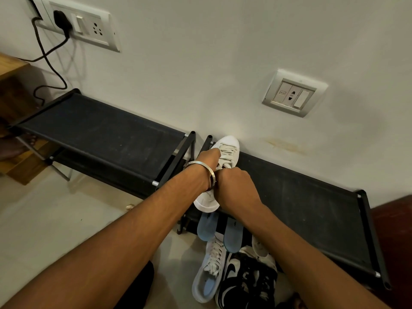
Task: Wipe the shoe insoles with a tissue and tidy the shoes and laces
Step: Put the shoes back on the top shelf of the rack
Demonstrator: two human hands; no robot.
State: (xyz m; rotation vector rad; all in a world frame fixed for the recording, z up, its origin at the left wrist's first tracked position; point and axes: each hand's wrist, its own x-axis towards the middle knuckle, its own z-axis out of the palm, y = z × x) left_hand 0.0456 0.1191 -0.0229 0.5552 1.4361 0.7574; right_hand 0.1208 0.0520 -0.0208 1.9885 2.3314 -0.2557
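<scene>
Working the laces of the white leather low-top sneaker [225, 152] on the black fabric shoe rack [312, 201] goes best by steadying the heel while pulling each lace flat. The left hand [208, 160] curls into the laces; the right hand [236, 188] grips the heel end. Fingertips are hidden. Two blue foam insoles [208, 226] lie below; no tissue is visible.

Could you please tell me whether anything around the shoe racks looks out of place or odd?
Two blue insoles lie loose, out of their shoes, propped against the right rack. A brownish stain marks the wall. A black-and-white sneaker lies on the floor.
</scene>
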